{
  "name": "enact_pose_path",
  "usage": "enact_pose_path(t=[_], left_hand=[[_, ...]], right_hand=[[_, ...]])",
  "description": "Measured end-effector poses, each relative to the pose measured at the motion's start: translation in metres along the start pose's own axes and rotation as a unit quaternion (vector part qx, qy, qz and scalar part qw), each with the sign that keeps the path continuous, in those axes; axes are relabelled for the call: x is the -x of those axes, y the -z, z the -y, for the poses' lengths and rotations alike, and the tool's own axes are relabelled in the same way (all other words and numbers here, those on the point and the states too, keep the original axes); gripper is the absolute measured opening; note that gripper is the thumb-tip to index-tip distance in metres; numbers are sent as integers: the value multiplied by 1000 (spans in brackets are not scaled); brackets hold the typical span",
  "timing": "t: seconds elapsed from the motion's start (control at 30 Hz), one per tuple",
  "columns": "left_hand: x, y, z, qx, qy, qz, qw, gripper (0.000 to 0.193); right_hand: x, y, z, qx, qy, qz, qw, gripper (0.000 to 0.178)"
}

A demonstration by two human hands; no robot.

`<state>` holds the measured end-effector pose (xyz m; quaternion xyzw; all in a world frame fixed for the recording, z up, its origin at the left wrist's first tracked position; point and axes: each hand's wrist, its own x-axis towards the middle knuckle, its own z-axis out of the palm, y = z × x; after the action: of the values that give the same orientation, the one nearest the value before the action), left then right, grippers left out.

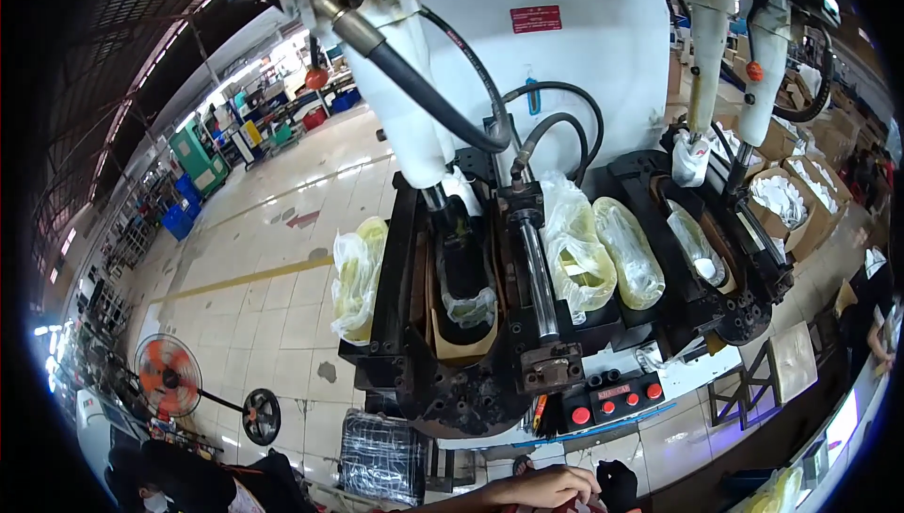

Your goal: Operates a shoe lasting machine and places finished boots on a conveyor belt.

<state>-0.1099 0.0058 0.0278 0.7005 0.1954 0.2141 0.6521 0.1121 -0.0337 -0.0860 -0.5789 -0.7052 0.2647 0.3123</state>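
Note:
At the lower edge my left hand (554, 487) is bare, its fingers bent and closed over something I cannot make out. My right hand (618, 486), in a black glove, is close beside it; its fingers blend into the dark glove. Ahead stands a two-station press. In its left mould (466, 348), a dark shoe (463, 273) with clear plastic at its toe sits under the white press arm (391, 89). The right mould holds a plastic-wrapped shoe (695, 242). Yellowish plastic-wrapped shoes (576, 264) (629, 254) lie between the stations, and more wrapped pieces (358, 278) lie at the left.
A control box (612, 403) with red buttons sits at the press front. Black hoses (433, 99) arch above. A black-wrapped stool (381, 456), a wooden stool (793, 360) and a standing fan (169, 376) are around. Cartons (791, 198) stand at right; another person (188, 475) is at lower left.

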Motion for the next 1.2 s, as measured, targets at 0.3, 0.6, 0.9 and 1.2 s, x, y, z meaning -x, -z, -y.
enact_pose_path(t=[0.3, 0.6, 0.9, 1.2], left_hand=[[-75, -37, 75, -95, 51, 121, 987, 16], [-129, -57, 267, -8, 413, 197, 889, 35], [-184, -79, 293, -111, 485, 235, 835, 29], [-252, -137, 331, -134, 510, 134, 839, 23]], right_hand=[[156, 32, -81, 185, -108, -20, 977, 25], [160, 138, -144, -5, -352, -198, 915, 37], [311, 283, -243, 69, -394, -684, 610, 15], [693, 439, -407, 363, -464, -611, 528, 23]])
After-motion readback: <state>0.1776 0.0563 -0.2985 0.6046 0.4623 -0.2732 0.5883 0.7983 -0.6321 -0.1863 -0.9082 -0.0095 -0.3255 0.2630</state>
